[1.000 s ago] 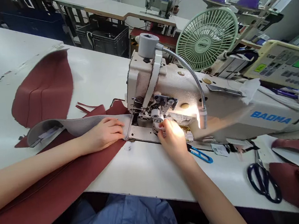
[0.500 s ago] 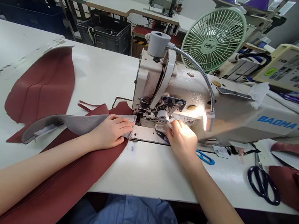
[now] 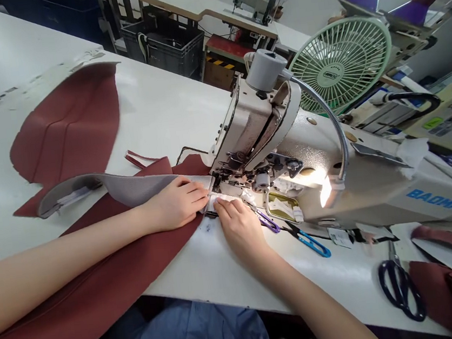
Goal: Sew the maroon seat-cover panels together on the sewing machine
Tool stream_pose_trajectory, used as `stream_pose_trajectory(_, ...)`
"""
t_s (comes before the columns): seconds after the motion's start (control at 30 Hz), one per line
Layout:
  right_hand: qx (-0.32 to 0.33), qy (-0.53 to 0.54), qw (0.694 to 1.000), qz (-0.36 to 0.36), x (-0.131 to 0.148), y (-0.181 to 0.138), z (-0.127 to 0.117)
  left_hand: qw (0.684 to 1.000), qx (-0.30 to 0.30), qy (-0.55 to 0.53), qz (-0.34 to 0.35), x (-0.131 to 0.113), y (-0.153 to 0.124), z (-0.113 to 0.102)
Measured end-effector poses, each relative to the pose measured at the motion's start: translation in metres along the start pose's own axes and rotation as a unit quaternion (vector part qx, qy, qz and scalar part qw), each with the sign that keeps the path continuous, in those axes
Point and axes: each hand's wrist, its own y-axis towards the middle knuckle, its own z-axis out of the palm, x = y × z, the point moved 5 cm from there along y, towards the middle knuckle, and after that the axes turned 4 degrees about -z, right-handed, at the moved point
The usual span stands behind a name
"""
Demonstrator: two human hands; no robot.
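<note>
My left hand (image 3: 178, 203) lies flat on a grey-backed strip (image 3: 138, 189), its fingers stretched toward the sewing machine's needle area (image 3: 221, 178). Below the strip runs a long dark-red leather-like panel (image 3: 110, 269), which comes toward my body under my left arm. At the edge of the needle plate, my right hand (image 3: 240, 225) has its fingers drawn together on a small white piece (image 3: 214, 199), mostly covered by the fingertips. The two hands are close, with a small gap between them. Right of my right hand sits a small tin (image 3: 270, 206) with white pieces inside.
Purple thread snips (image 3: 269, 222), blue thread snips (image 3: 315, 243) and black-handled scissors (image 3: 400, 285) lie on the right. Another red panel (image 3: 73, 119) rests at the far left. A green fan (image 3: 337, 67) stands behind the sewing machine (image 3: 331, 163).
My right hand has moved left from beside the tin to the needle plate, uncovering the tin and snips. The left hand stays on the strip. The camera view has shifted slightly.
</note>
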Motion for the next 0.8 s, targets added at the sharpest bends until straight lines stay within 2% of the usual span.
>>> stream_pose_trajectory(0.07,0.021,0.022,1.000,-0.005,0.000,0.003,-0.001,1.000,-0.002,-0.004,-0.005,0.000,0.000,0.000)
stream_pose_trajectory(0.17,0.044,0.059,0.997,0.026,-0.009,0.010,0.000,0.999,-0.005,-0.021,-0.023,0.001,0.000,-0.001)
stream_pose_trajectory(0.3,0.016,0.105,0.991,0.079,-0.024,0.017,0.003,0.996,0.000,-0.062,-0.064,0.007,-0.001,-0.002)
stream_pose_trajectory(0.5,-0.040,0.149,0.984,0.093,-0.027,0.016,0.005,0.980,-0.009,-0.152,-0.126,0.019,-0.003,-0.007)
stream_pose_trajectory(0.63,-0.027,0.149,0.983,0.107,-0.023,0.019,0.008,0.968,-0.031,-0.203,-0.146,0.020,-0.004,-0.010)
stream_pose_trajectory(0.8,-0.017,0.145,0.981,0.128,-0.020,0.021,0.010,0.979,-0.014,-0.159,-0.127,0.013,-0.005,-0.004)
